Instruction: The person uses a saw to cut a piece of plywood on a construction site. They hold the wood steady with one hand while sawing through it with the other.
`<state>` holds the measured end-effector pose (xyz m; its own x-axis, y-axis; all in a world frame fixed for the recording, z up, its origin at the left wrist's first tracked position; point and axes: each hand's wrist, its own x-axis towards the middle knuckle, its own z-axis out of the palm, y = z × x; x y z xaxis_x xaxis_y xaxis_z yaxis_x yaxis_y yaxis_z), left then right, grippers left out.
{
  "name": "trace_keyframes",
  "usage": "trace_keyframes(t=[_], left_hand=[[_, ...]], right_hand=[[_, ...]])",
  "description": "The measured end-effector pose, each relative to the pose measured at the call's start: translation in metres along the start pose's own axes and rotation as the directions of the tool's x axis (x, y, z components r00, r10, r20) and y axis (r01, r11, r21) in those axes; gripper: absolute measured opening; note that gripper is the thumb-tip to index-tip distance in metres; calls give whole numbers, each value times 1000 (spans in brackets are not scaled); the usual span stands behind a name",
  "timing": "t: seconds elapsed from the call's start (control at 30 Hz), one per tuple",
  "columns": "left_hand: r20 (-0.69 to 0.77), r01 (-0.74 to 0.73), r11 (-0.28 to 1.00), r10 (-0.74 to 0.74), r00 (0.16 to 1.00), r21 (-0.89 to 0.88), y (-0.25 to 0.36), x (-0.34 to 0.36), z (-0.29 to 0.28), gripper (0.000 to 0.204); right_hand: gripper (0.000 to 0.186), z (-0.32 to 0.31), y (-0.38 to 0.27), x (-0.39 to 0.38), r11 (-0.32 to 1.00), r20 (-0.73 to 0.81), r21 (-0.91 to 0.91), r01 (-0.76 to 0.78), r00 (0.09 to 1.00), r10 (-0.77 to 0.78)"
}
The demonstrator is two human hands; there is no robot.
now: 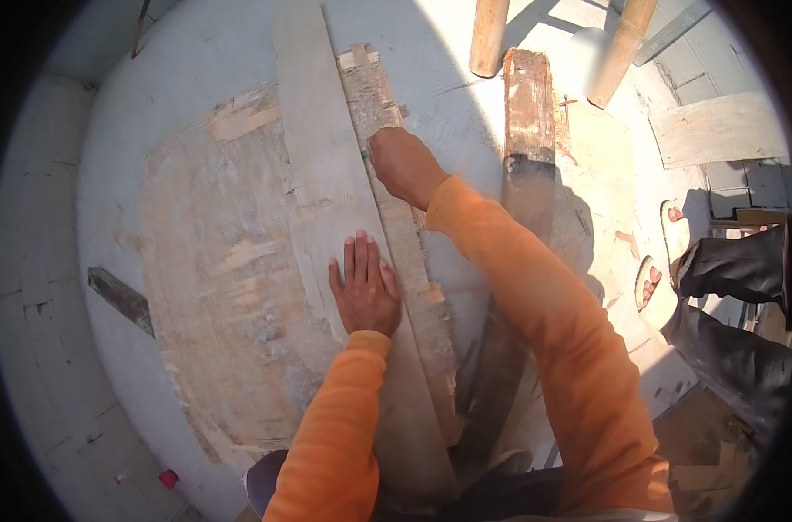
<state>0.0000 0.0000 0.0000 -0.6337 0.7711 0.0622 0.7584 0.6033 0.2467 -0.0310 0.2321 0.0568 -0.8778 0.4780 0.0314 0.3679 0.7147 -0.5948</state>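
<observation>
As I see it from the head view, the pale plank (326,157) runs long-axis from near right to far left, over a flaking plywood sheet (213,226). Left hand (365,291) is palm-down on it, fingers a bit spread. Right hand (400,165) sits farther along, at the plank's right edge, fingers curled round a small green-ended object (365,154); can't tell what. Right is nearer the far end. Dark beam (528,113) lies right; sandalled feet (648,287) beyond.
</observation>
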Motion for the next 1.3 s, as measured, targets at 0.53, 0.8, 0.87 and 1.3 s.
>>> trace_keyframes(t=[0.53, 0.8, 0.87, 1.3], left_hand=[[86, -43, 999, 45, 995, -24, 1, 20, 8, 56], [615, 27, 997, 25, 788, -75, -22, 38, -127, 62], [609, 92, 995, -47, 792, -42, -63, 60, -128, 57], [656, -150, 984, 50, 753, 97, -145, 66, -69, 66]], right_hand=[[44, -82, -80, -495, 992, 125, -124, -22, 991, 38], [38, -70, -63, -626, 727, -56, -141, -672, 739, 672], [38, -79, -66, -615, 731, -11, -159, -664, 741, 671], [37, -216, -130, -518, 865, 176, -384, -322, 895, 411]])
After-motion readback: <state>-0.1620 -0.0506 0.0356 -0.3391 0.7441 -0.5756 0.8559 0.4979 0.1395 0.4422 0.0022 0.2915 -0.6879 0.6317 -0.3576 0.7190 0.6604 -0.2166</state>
